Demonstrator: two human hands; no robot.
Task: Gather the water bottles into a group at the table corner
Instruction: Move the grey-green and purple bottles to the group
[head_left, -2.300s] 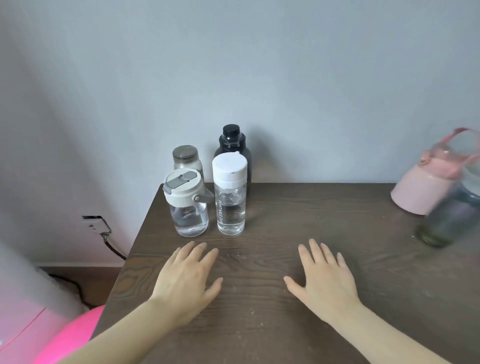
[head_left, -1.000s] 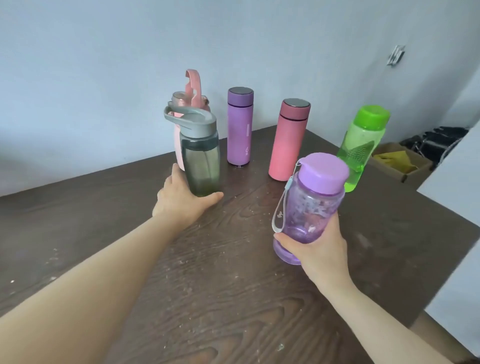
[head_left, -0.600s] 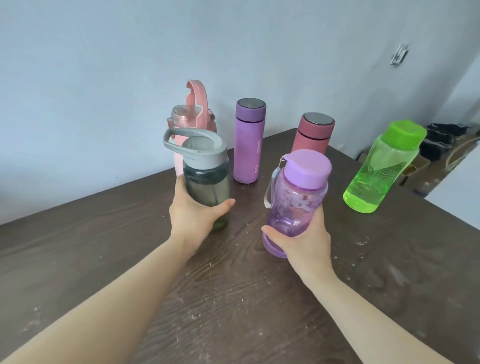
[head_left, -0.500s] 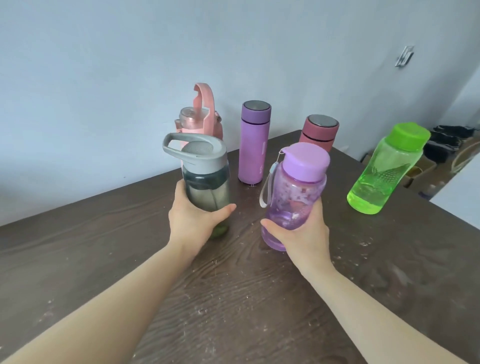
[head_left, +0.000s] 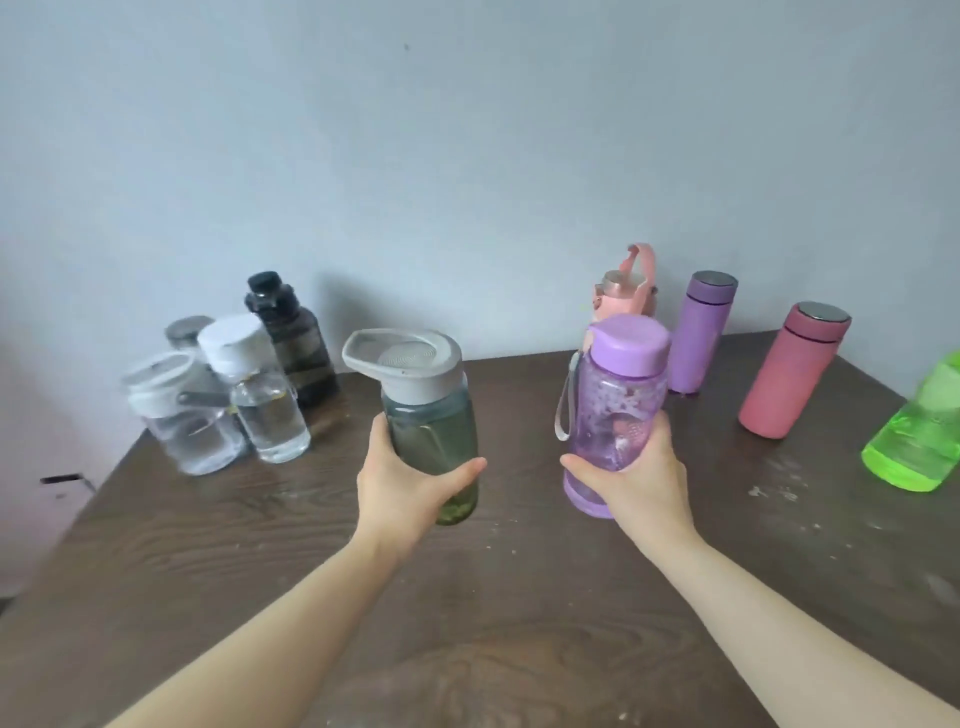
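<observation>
My left hand (head_left: 410, 486) grips a smoky green bottle with a grey handled lid (head_left: 428, 415), held above the table. My right hand (head_left: 631, 475) grips a clear purple bottle with a purple cap and strap (head_left: 613, 410), also lifted. At the far left corner stands a group: a clear bottle with a white cap (head_left: 260, 395), a clear bottle with a grey flip lid (head_left: 179, 415), a black bottle (head_left: 293, 338) and a metal-lidded jar (head_left: 187, 328) behind them. At the right stand a pink handled bottle (head_left: 626, 291), a purple flask (head_left: 698, 332), a pink flask (head_left: 789, 369) and a green bottle (head_left: 919, 436).
The dark wooden table (head_left: 467, 613) runs against a pale grey wall (head_left: 467, 156). Its left edge drops off beside the clear bottles. Open tabletop lies between the corner group and the bottles in my hands.
My view has swung left, bringing the corner group into sight. Both hands have carried their bottles leftward, away from the coloured bottles at the right.
</observation>
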